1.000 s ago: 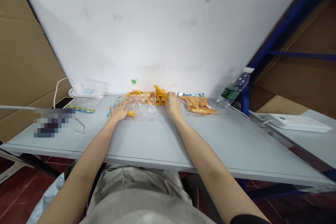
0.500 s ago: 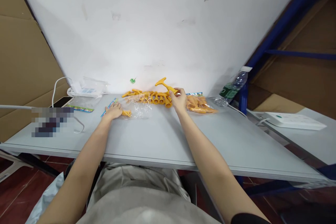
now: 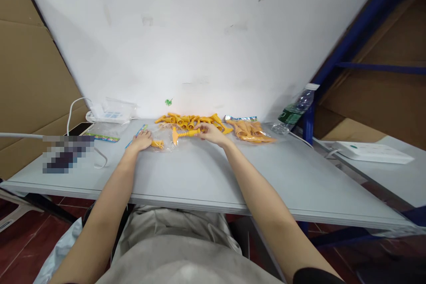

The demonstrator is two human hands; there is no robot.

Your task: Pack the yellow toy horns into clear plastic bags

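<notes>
A heap of orange plastic toy pieces point(image 3: 191, 120) lies at the back of the grey table point(image 3: 206, 173), against the white wall. My right hand point(image 3: 210, 132) pinches one long orange piece point(image 3: 185, 133) by its end and holds it low over a clear plastic bag point(image 3: 168, 140). My left hand point(image 3: 142, 140) rests on the left edge of that bag, fingers closed beside a small orange piece point(image 3: 157, 144). A sealed bag of orange pieces point(image 3: 250, 131) lies to the right of the heap.
A water bottle point(image 3: 296, 111) lies at the back right. A white power strip point(image 3: 111, 113) with its cable, a flat packet point(image 3: 104, 133) and a phone point(image 3: 77, 129) sit at the left. Cardboard stands on both sides. A white box point(image 3: 369, 153) rests on the neighbouring table.
My right hand lifted one orange piece out of the heap, then brought it down and leftward over the clear bag. My left hand stayed on the bag.
</notes>
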